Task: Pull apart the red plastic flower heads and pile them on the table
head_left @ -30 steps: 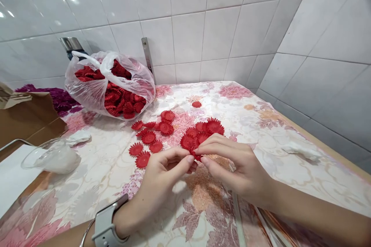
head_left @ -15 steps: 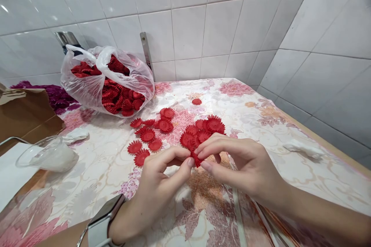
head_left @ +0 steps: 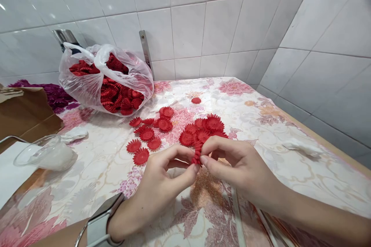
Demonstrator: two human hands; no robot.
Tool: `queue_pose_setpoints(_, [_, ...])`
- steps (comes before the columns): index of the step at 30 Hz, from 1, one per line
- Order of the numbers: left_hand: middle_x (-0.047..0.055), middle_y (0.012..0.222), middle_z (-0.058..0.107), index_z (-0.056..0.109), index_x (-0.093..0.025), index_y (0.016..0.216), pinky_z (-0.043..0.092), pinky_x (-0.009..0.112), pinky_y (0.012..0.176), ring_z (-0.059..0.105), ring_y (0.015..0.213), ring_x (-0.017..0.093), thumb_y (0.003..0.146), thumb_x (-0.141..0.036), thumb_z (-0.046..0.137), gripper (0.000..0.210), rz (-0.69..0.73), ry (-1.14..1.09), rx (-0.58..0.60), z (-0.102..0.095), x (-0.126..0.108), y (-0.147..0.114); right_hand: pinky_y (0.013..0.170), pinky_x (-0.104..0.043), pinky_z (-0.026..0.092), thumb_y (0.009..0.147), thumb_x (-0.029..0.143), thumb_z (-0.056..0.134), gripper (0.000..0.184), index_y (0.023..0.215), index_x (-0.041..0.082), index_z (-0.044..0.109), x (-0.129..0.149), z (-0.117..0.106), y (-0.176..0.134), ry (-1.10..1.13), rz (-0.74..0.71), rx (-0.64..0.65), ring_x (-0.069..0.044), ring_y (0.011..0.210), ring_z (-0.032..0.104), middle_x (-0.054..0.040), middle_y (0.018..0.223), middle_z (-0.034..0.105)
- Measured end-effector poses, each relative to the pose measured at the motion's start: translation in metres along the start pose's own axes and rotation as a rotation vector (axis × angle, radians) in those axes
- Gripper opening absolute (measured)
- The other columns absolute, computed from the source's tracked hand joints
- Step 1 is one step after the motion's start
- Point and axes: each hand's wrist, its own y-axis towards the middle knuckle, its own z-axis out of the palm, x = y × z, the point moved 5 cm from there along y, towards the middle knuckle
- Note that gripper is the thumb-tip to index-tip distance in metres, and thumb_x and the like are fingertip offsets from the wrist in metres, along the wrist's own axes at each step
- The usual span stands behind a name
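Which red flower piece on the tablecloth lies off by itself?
The single red flower piece toward the far edge of the tablecloth; the others there lie bunched in a left group and a right group.

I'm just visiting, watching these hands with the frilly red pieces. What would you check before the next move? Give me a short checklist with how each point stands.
1. Held red piece gripped from both sides: ok; left hand and right hand both pinch it.
2. Its exact shape: cannot tell; the hands cover part.
3. Loose red pieces all grouped: not ok; a lone red piece lies farther back.
4. Plastic bag apart from both hands: ok.
5. Clear cup standing level: cannot tell; it looks tilted near the picture's edge.
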Motion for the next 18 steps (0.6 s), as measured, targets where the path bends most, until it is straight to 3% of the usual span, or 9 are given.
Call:
queue_pose_setpoints(4, [-0.001, 0.066, 0.064, 0.066, -0.017, 0.068, 0.044, 0.02, 0.06, 0.056, 0.064, 0.011, 0.08, -0.023, 0.061, 0.014, -0.125, -0.127, 0.013, 0.0, 0.005, 0.002, 0.052, -0.022, 0.038, 0.081, 0.02, 0.055, 0.01, 0.071, 0.019, 0.055, -0.007, -0.003, 0.003, 0.112, 0.069, -0.014, -0.01, 0.059, 0.048, 0.0021, 0.066, 0.054])
queue_pose_setpoints(7, [-0.001, 0.06, 0.062, 0.064, -0.016, 0.063, 0.044, 0.02, 0.059, 0.055, 0.06, 0.01, 0.078, -0.023, 0.062, 0.017, -0.221, -0.24, 0.015, -0.001, 0.008, 0.004, 0.052, -0.023, 0.037, 0.078, 0.023, 0.057, 0.011, 0.068, 0.018, 0.054, -0.01, -0.01, 0.008, 0.165, 0.106, -0.103, -0.01, 0.056, 0.046, 0.0033, 0.062, 0.051])
queue_pose_setpoints(13, [-0.001, 0.058, 0.062, 0.062, -0.015, 0.059, 0.044, 0.018, 0.056, 0.055, 0.056, 0.009, 0.074, -0.02, 0.062, 0.016, -0.235, -0.272, -0.025, -0.005, 0.005, 0.008, 0.048, -0.024, 0.032, 0.072, 0.028, 0.061, 0.015, 0.063, 0.018, 0.055, -0.018, -0.024, 0.017, 0.272, 0.184, -0.257, -0.009, 0.051, 0.04, 0.0042, 0.055, 0.047])
queue_pose_setpoints(18, [-0.002, 0.058, 0.061, 0.062, -0.016, 0.06, 0.044, 0.018, 0.056, 0.055, 0.056, 0.009, 0.075, -0.021, 0.062, 0.016, -0.239, -0.25, -0.038, -0.006, 0.006, 0.009, 0.047, -0.024, 0.029, 0.07, 0.028, 0.063, 0.016, 0.06, 0.018, 0.054, -0.021, -0.026, 0.018, 0.308, 0.188, -0.294, -0.009, 0.05, 0.038, 0.0047, 0.054, 0.045])
